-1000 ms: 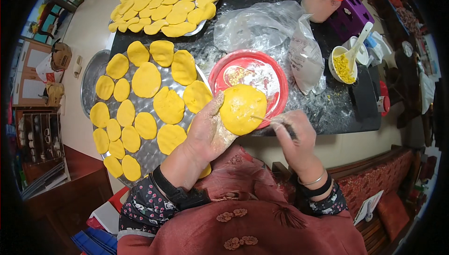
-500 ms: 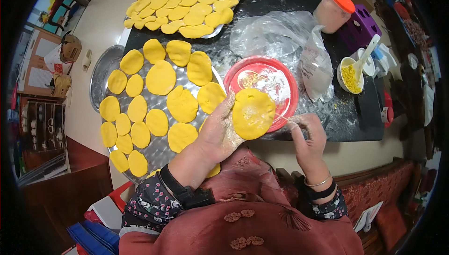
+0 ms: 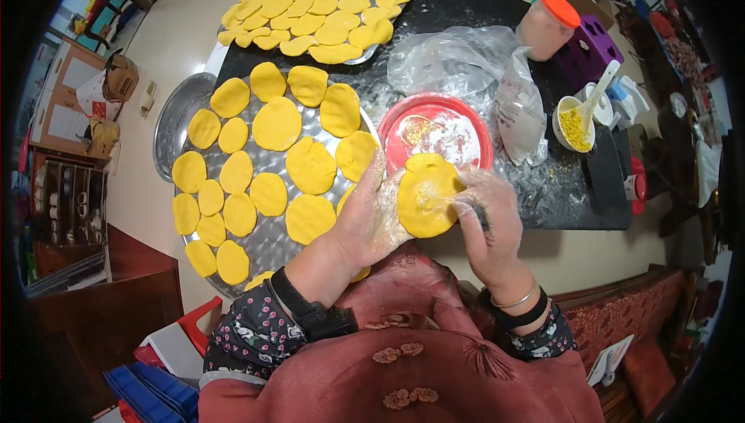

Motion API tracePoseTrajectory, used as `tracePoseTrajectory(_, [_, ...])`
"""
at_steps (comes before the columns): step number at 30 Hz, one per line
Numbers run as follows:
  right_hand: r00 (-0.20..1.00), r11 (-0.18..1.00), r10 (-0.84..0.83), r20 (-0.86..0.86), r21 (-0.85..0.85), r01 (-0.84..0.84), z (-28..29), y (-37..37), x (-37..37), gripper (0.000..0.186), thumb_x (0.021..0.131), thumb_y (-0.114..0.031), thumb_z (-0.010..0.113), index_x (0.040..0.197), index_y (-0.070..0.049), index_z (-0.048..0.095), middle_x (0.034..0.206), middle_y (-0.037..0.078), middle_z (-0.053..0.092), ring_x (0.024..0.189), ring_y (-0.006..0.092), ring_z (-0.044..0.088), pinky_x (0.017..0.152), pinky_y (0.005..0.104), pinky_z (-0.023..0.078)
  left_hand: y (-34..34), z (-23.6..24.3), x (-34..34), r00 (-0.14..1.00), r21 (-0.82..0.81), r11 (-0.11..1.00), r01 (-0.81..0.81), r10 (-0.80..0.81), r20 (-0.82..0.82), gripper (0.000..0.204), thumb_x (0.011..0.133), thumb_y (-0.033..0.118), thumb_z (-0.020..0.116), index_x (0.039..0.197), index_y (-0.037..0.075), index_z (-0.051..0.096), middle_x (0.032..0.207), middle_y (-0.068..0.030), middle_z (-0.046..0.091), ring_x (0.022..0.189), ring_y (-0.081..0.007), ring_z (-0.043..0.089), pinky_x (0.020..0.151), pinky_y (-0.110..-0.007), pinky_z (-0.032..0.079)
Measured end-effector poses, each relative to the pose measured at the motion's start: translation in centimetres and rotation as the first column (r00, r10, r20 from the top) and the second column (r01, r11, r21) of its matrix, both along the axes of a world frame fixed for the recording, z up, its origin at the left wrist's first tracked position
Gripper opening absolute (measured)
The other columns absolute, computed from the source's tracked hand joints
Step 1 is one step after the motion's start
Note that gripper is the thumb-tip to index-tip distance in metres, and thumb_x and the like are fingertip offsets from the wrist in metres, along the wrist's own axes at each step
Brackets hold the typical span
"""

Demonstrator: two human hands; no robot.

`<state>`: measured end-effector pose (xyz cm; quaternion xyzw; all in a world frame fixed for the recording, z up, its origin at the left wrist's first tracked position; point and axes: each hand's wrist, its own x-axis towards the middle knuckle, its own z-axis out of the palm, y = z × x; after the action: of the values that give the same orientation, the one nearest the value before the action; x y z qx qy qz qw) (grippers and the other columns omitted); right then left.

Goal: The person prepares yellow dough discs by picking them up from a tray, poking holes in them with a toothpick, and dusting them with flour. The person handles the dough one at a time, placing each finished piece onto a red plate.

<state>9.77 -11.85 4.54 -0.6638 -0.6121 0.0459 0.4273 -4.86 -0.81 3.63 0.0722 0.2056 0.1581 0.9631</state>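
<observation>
steadying a yellow dough disc (image 3: 427,204) near ctr of frame, a person's floury l. hand (image 3: 369,217) holds it up, thumb pointing upward just left of it, other fingers mostly hidden behind. the r. hand (image 3: 493,225), lower right of ctr, has thumb + forefinger narrowed on what looks like a thin pale stick (image 3: 446,199), blurred, at the disc's face; remaining fingers curl by its right edge. directly above the disc in frame: a red plate (image 3: 392,132) w/ white powder. left of ctr, a metal tray (image 3: 270,162) bears more yellow rounds (image 3: 277,124); upper left, a 2nd tray (image 3: 362,57) is packed w/ them. upper right: clear plastic bag (image 3: 446,58), powder bag (image 3: 518,112), orange-lidded jar (image 3: 543,31), purple crate (image 3: 587,50). at right, a bowl (image 3: 568,103) of yellow bits w/ white spoon (image 3: 601,85) sits on the dark table (image 3: 535,206).
</observation>
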Motion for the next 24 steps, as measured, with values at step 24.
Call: tracePoseTrajectory(24, [0.845, 0.996, -0.025, -0.533, -0.086, -0.025, -3.8, -1.7, 2.6, 0.019, 0.094, -0.004, 0.049, 0.111, 0.003, 0.055, 0.111, 0.01, 0.059, 0.102, 0.0132, 0.054, 0.09, 0.0268, 0.042, 2.5, -0.4, -22.4, 0.516, 0.35, 0.922, 0.167, 0.22, -0.828, 0.038, 0.088, 0.019, 0.061, 0.119, 0.0, 0.05, 0.113, -0.0081, 0.059, 0.101, -0.0197, 0.059, 0.087, -0.034, 0.048])
